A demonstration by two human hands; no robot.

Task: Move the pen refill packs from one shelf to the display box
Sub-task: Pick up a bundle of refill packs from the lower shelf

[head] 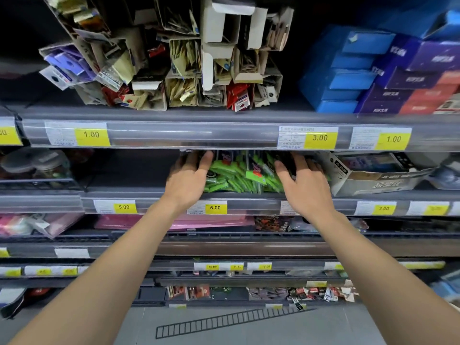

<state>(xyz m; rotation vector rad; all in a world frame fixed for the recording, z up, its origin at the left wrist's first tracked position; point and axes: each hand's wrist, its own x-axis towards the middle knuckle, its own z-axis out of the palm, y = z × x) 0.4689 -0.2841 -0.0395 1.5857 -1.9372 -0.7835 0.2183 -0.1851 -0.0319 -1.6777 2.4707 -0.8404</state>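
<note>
From the head view, both arms reach into the second shelf [149, 195], under the price rail [199, 135] of the shelf above. The green refill packs [239, 178] lie heaped between the hands. The left hand [189, 180] sits on the pile's left side, fingers curled round a dark box edge [199, 158], likely the display box wall, though I cannot tell. The right hand [303, 185] sits on the pile's right side, fingers bent inward against dark packs there; whether it truly grips is unclear. Bracketing the heap seems meant to gather it. The rail overhangs close above the pile; left of it the shelf lies open, and a grey carton [378, 178] crowds its right.
</note>
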